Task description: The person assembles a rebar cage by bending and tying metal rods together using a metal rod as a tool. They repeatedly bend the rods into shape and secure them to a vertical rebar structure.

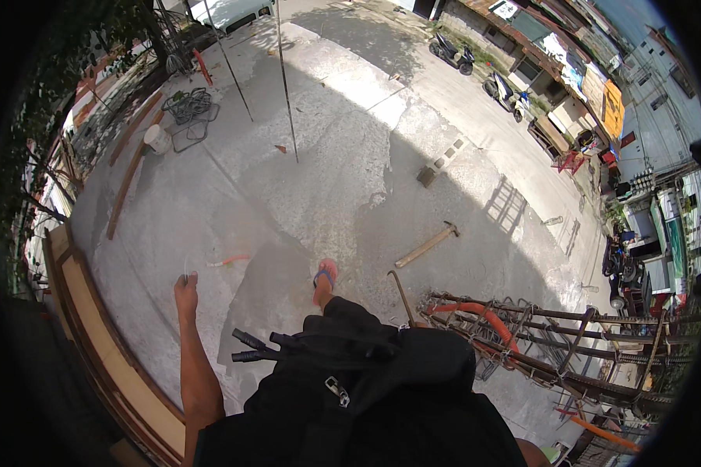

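In the head view, the fingers (191,279) of the left hand (185,297) are seen curled together over the concrete floor (163,233), and a thin pale strand (185,265) is pinched in them, its upper end standing clear of the tips. To the right of the fingers, near but apart, a short orange tube (236,258) is seen lying on the floor. The right hand is cut off from view, so the state of its fingers cannot be told.

The material of the strand can hardly be made out. The lower middle is covered by a black zippered bulk (366,412), by which most of the body is hidden, one foot (325,282) being left visible. The far end of the tied rebar cage (584,342) is lost in the dark rim.

The left side is bounded by long boards (105,327), the right by the cage, beside whose near end a hooked bar (402,299) is seen. Open floor is left ahead of the hand, interrupted farther out by a white bucket (157,140) and two upright rods (286,86); a hammer (424,245) is seen lying right of the foot.
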